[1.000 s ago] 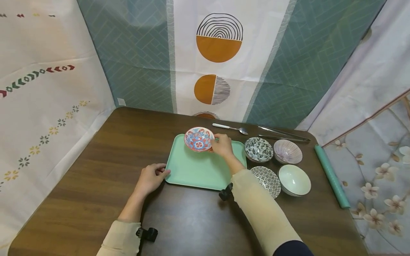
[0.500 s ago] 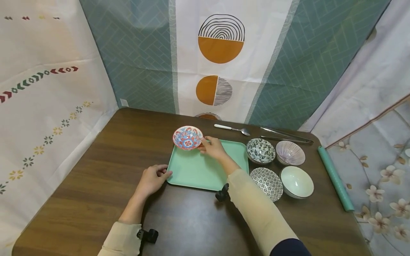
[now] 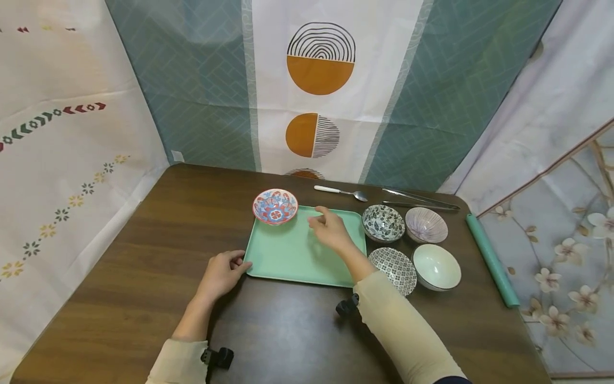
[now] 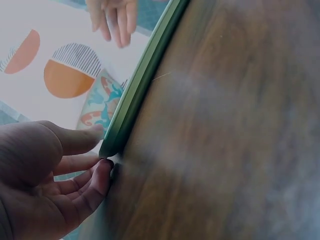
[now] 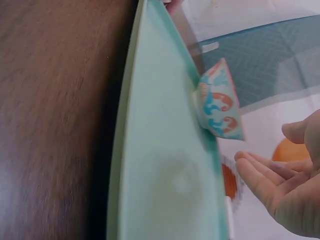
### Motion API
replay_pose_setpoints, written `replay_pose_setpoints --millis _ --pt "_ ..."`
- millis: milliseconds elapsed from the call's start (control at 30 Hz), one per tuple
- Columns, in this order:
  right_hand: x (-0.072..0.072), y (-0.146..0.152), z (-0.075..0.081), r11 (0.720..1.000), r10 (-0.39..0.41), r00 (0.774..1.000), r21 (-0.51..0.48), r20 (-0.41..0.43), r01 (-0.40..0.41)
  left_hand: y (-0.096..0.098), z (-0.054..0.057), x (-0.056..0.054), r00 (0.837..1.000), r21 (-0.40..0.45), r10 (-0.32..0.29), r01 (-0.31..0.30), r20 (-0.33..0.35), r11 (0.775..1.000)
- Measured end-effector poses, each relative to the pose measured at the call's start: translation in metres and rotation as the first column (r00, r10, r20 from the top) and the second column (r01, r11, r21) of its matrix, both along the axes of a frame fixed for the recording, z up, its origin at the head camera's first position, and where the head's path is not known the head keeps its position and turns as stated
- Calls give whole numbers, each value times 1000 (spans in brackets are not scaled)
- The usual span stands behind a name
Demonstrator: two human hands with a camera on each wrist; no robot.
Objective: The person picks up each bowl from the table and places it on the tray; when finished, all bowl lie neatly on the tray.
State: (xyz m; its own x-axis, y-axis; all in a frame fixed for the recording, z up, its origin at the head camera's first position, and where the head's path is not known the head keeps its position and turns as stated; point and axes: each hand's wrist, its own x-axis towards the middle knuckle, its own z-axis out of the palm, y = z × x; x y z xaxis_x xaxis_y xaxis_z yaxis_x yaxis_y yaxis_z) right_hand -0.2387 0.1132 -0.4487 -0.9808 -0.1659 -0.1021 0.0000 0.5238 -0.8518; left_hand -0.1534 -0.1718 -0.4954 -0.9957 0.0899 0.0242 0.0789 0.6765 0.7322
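A red-and-blue patterned bowl (image 3: 275,207) sits upright on the far left corner of a mint green tray (image 3: 297,256). In the right wrist view that bowl (image 5: 219,102) stands near the tray's far edge. My right hand (image 3: 330,230) hovers over the tray, to the right of the bowl. Its fingers (image 5: 265,177) are extended and apart from the bowl, holding nothing. My left hand (image 3: 223,273) is at the tray's near left corner. The left wrist view has the thumb (image 4: 80,141) at the tray's rim and the fingers curled under the corner, pinching it.
Right of the tray stand a dark leaf-patterned bowl (image 3: 383,223), a purple-striped bowl (image 3: 426,225), a grey-patterned dish (image 3: 393,269) and a pale green bowl (image 3: 436,266). A spoon (image 3: 340,192) and tongs (image 3: 422,200) lie behind. A green roll (image 3: 492,261) borders the right table edge.
The patterned bowl has moved left and been set down on the tray's far left corner. My right hand has let go and drawn back to the right. My left hand stays at the tray corner.
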Motion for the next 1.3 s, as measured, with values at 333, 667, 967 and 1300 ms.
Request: replay_pose_setpoints --millis 333,667,967,1300 --pt "31 46 28 999 24 993 31 -113 -20 -2 -3 1 1000 28 11 -11 -19 1000" --pt "48 112 36 994 -59 982 84 -178 75 -3 -5 1 1000 38 22 -22 -3 999" --pt "64 177 40 973 -181 953 98 -241 209 -3 -2 1 1000 53 21 -22 11 998" --pt "78 236 19 902 -226 845 222 -484 369 -4 -5 -1 1000 46 22 -22 11 999"
